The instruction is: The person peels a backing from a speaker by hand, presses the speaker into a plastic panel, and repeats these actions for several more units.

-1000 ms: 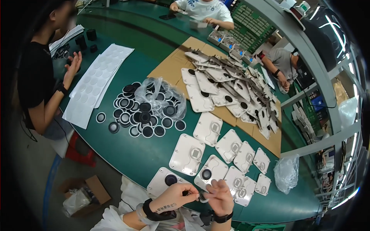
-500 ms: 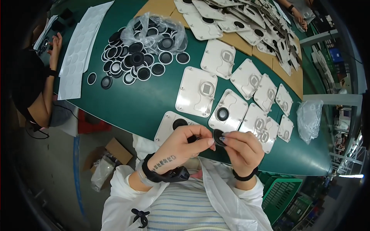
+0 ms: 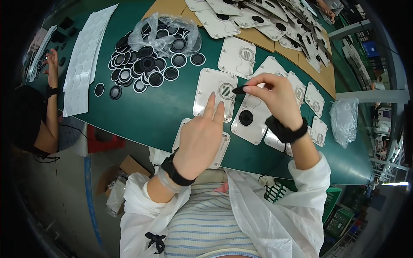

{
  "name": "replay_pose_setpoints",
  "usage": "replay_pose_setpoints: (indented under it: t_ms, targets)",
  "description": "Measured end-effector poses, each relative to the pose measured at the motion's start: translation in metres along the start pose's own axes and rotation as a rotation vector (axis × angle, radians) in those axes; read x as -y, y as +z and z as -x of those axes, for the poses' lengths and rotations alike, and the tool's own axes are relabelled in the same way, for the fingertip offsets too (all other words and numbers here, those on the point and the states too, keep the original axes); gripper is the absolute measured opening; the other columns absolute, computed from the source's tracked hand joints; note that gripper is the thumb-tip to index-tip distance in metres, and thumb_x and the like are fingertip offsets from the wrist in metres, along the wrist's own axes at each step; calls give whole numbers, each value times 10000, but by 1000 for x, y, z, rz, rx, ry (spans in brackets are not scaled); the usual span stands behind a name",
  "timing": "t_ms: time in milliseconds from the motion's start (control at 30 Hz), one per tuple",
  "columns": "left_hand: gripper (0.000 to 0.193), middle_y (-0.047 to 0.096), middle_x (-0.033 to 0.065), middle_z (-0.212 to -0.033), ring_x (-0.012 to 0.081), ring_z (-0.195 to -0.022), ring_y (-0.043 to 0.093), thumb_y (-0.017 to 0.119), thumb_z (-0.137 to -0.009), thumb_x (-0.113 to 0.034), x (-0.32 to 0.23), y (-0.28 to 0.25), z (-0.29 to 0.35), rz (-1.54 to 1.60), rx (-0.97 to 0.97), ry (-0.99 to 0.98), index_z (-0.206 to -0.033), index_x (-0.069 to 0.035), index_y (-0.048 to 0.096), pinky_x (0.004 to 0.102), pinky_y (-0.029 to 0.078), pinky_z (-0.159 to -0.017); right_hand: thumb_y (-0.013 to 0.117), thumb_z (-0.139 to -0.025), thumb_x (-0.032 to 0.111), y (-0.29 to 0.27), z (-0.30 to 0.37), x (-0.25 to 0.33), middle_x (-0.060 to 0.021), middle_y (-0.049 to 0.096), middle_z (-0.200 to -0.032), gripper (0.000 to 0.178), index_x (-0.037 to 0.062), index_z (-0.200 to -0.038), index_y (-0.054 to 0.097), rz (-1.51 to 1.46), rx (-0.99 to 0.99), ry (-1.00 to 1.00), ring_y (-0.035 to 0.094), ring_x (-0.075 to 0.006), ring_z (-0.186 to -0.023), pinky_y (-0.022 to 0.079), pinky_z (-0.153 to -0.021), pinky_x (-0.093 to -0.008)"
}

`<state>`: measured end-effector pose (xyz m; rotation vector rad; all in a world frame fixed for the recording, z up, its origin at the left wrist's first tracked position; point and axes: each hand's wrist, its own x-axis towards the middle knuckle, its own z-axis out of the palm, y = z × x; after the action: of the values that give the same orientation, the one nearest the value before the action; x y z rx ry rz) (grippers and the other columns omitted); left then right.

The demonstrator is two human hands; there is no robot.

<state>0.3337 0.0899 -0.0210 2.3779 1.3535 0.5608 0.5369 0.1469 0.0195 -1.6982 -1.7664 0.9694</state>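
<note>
My right hand pinches a thin black disc edge-on, just right of the round grille on a white plastic panel. Two outstretched fingers of my left hand rest on the lower part of that panel; the hand is open and holds nothing. To the right lies another white panel, with a black round piece on its circular seat. A further panel lies partly hidden under my left hand. My right hand and wrist cover parts of the panels behind them.
A heap of black discs with pale rims lies at left with a clear plastic bag. Sheets of round white stickers lie beyond. Stacked panels sit on cardboard. A co-worker's hand is at far left.
My hands have parted from in front of my body. The right one has carried the black disc up to the panel's grille; the left has opened and laid its fingers on the panel.
</note>
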Motion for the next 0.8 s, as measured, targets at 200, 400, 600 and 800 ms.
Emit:
replay_pose_setpoints:
  t_ms: [200, 400, 600, 800]
  targets:
    - [504, 471, 286, -1294, 197, -549, 618, 529, -706, -49, -1, 15, -8, -242, 166, -55, -1208, -5, 558, 301, 502, -522, 720, -794, 91, 20, -40, -35, -26, 670, -788, 138, -3, -875, 660, -270, 209, 282, 585, -60, -688, 436, -628, -172]
    - [495, 465, 301, -1291, 188, -534, 611, 526, -722, -65, 2, 17, -8, -283, 187, -25, -1213, 0, 556, 294, 492, -499, 755, -764, 164, 26, -44, -46, -33, 665, -700, 209, -11, -850, 680, -302, 206, 254, 547, -35, -583, 401, -505, -172]
    - [482, 469, 297, -1291, 181, -531, 610, 529, -727, -71, 2, 17, -9, -297, 198, -28, -1202, 6, 560, 290, 484, -485, 757, -761, 147, 27, -44, -37, -39, 668, -717, 195, -12, -841, 676, -208, 223, 283, 565, -50, -605, 428, -543, -176]
    - [469, 488, 298, -1269, 171, -526, 614, 544, -728, -77, 4, 15, -11, -295, 198, 0, -1187, 18, 561, 276, 482, -474, 754, -769, 129, 25, -45, -33, -31, 667, -748, 186, -9, -856, 666, -146, 227, 293, 583, -49, -640, 431, -573, -164]
